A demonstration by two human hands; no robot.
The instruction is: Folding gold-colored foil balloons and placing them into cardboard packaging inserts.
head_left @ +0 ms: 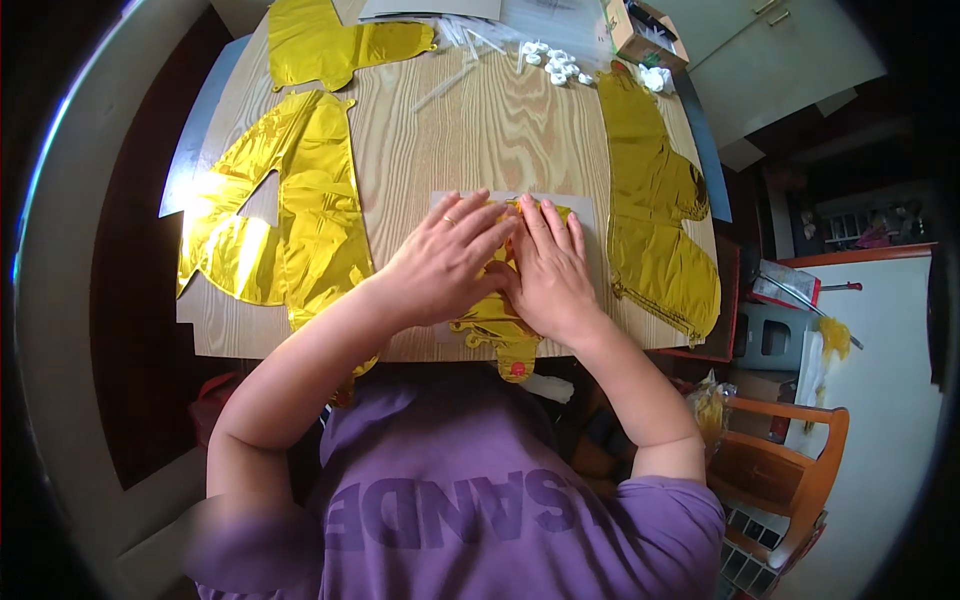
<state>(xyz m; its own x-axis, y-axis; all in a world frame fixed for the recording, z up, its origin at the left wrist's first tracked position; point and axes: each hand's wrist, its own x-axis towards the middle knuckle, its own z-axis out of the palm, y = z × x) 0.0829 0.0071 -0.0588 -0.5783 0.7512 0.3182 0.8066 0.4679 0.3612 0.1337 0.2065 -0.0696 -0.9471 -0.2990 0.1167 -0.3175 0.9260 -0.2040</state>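
A flat gold foil balloon (495, 328) lies in front of me at the table's near edge, mostly covered by my hands. Its tab with a red dot hangs toward me. My left hand (447, 258) rests over its left part, fingers stretched out and a ring on one. Beside it, my right hand (552, 270) lies flat on the foil, fingers extended and pointing away from me. The two hands nearly meet in the middle. Under the foil, a pale sheet (584, 207) shows at the edges.
On the left lies an A-shaped gold foil balloon (325, 200), with another foil balloon (310, 45) beyond it. A third foil balloon (650, 210) lies right. At the back are white straws (445, 87), small white rolls (560, 66) and an open box (645, 38). A wooden chair (780, 470) stands right.
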